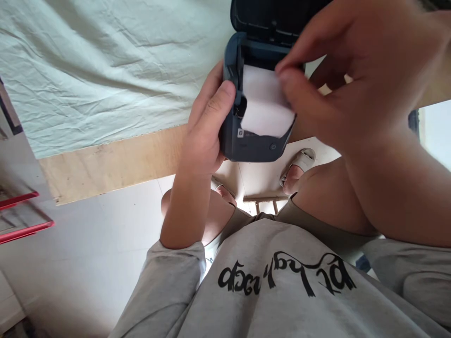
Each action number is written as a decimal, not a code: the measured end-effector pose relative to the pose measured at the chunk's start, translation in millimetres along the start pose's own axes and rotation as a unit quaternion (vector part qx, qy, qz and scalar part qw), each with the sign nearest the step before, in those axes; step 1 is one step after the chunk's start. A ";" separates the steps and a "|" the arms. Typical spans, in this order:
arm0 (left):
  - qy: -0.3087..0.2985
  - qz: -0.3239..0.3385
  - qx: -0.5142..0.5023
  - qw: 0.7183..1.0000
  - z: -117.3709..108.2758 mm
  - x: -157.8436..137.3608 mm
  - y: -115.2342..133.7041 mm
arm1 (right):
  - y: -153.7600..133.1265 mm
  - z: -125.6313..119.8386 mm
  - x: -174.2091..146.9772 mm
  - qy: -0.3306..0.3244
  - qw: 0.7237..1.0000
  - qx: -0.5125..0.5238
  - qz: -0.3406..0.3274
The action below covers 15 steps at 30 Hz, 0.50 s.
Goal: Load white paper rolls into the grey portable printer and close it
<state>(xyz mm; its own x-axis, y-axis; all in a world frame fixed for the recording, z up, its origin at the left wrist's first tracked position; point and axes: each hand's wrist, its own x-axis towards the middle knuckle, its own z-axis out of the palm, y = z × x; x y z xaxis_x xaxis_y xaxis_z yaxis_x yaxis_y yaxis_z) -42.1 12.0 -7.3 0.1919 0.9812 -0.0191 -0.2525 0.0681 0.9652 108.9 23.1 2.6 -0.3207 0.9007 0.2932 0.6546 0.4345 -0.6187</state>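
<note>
A small dark label printer [259,149], its black lid [271,21] swung up at the far side, is held above the floor near the table edge. My left hand [210,115] grips its left side, thumb on the top rim. White paper [266,101] lies over the printer's inner bay, its near end reaching across the front panel. My right hand [338,80] pinches the paper's right edge between thumb and forefinger. Behind the paper, the rest of the bay is hidden.
A pale green cloth [116,70] covers the table, with a bare wooden edge [116,162] along the front. Red-edged rack bars [28,230] stand at the left. Below are my legs, sandals [303,159] and a small wooden stool [266,200] on the tiled floor.
</note>
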 end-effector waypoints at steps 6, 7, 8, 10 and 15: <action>-0.012 0.024 -0.001 1.000 -4.8 -1.5 -0.7 | -6.7 -6.6 9.1 -0.125 0.965 -0.219 0.071; -0.018 0.021 0.001 1.000 -6.3 -1.5 -0.7 | -6.3 -6.1 10.0 -0.140 0.962 -0.224 0.071; -0.023 0.018 0.004 1.000 -7.7 -1.4 -0.7 | -6.3 -5.6 10.5 -0.152 0.961 -0.221 0.067; -0.024 0.010 0.004 1.000 -9.5 -1.4 -0.9 | -8.0 -5.6 10.2 -0.151 0.970 -0.184 0.053; 0.003 0.003 -0.022 1.000 -5.6 -2.1 -1.2 | -12.1 -15.9 3.2 -0.101 0.993 -0.056 0.024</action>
<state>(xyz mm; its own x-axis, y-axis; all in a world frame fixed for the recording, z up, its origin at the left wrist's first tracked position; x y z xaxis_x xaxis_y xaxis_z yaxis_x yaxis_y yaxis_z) -47.4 10.9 -9.9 0.1837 0.9829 -0.0152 -0.2954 0.0700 0.9528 110.8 20.9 22.6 -0.4106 0.9057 0.1052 0.7410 0.3987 -0.5404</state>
